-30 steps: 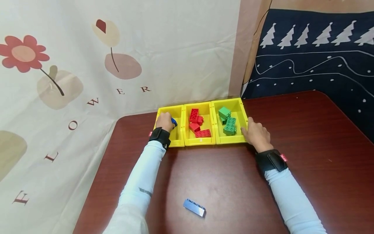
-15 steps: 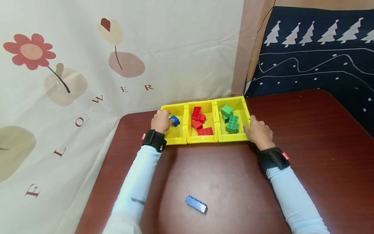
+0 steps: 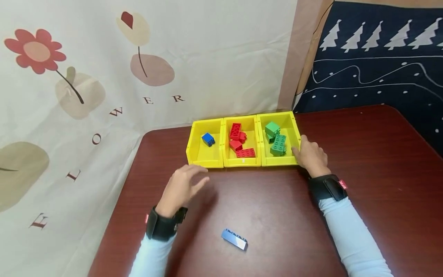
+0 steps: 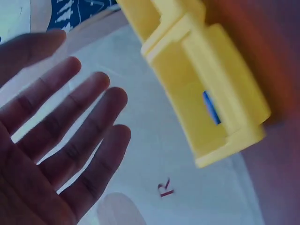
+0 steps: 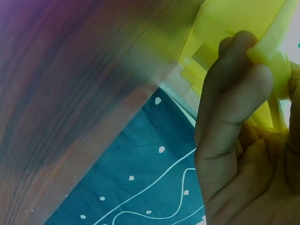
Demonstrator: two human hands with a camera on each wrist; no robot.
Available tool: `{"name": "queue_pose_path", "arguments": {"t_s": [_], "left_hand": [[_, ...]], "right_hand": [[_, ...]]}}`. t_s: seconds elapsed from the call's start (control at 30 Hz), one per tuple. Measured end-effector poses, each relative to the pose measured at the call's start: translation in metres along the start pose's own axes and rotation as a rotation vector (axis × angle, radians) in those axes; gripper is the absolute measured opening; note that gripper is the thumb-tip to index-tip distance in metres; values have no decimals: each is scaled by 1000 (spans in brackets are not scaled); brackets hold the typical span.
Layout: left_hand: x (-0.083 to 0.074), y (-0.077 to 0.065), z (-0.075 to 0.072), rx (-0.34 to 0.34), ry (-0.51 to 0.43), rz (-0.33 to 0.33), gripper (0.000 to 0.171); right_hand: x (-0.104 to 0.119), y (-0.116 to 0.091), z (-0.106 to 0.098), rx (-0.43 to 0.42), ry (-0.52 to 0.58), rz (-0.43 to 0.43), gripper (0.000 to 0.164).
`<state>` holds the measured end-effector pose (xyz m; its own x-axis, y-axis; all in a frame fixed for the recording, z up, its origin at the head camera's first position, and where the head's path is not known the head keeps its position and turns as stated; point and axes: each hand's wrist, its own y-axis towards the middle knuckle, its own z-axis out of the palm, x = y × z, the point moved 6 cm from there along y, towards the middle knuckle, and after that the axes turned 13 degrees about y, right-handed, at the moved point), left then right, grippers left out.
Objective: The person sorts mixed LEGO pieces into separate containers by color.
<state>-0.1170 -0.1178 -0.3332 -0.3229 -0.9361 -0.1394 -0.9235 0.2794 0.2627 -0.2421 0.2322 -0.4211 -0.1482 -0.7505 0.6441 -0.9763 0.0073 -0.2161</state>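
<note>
My left hand (image 3: 180,190) hovers over the table in front of the left yellow bin (image 3: 205,157), fingers spread and nothing in them. A blue toy brick (image 3: 208,139) lies inside that bin; the left wrist view catches a sliver of the blue brick (image 4: 212,108). My right hand (image 3: 313,156) grips the outer wall of the right yellow bin (image 3: 280,161), thumb over the rim. In the right wrist view its curled fingers (image 5: 225,122) lie against the yellow plastic. A long blue brick (image 3: 234,239) rests on the table nearer the body.
Several red bricks (image 3: 245,153) lie in the middle yellow bin (image 3: 254,134), and green bricks (image 3: 278,145) in the right one. The three bins stand joined in a row at the back of the brown table (image 3: 263,207), close to a printed cloth (image 3: 214,57).
My left hand has left the blue brick in the left bin and drawn back toward the body, its fingers opening out. My right hand keeps its hold on the right bin.
</note>
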Motion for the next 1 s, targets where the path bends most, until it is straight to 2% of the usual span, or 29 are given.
{"name": "queue_pose_path", "arguments": {"t_s": [0.1, 0.23, 0.33, 0.43, 0.53, 0.63, 0.7, 0.8, 0.9, 1.0], "left_hand": [[-6, -20, 11, 37, -14, 44, 31], [-12, -39, 31, 157, -35, 107, 32], [-19, -50, 44, 289, -94, 171, 32], [-30, -58, 55, 443, -194, 250, 37], [-44, -63, 65, 564, -292, 351, 43], [-55, -67, 71, 587, -323, 463, 42], [-60, -69, 73, 585, -325, 501, 36], [-59, -69, 75, 591, -329, 492, 29], [-55, -68, 75, 616, -349, 453, 28], [-53, -68, 77, 613, -355, 443, 28]], "right_hand": [[2, 1, 1, 10, -3, 7, 56], [2, 1, 0, 9, -9, 20, 57], [2, 1, 0, 9, -11, 20, 57], [1, 1, 0, 12, -13, 26, 57], [1, 1, -1, 12, -14, 33, 58], [0, 1, -1, 11, -16, 38, 59], [0, 1, -1, 13, -17, 38, 59], [-1, 2, -1, 18, -17, 36, 59], [0, 3, -1, 22, -17, 28, 59], [1, 3, -1, 21, -17, 23, 56]]}}
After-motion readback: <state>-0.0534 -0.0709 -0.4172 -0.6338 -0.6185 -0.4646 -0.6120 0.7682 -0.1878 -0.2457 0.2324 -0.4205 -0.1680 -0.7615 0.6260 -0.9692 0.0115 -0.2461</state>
